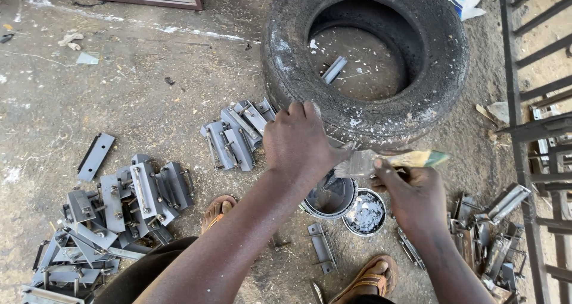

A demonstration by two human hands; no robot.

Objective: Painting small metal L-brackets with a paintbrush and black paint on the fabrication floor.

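Grey-bristled flat paintbrush (381,161) with a yellow-green handle is pinched in the closed fingers of the right hand (417,197), while the left hand (298,143) curls shut around a mostly hidden metal piece, steadying it above the open paint tin (329,195) to catch drips.
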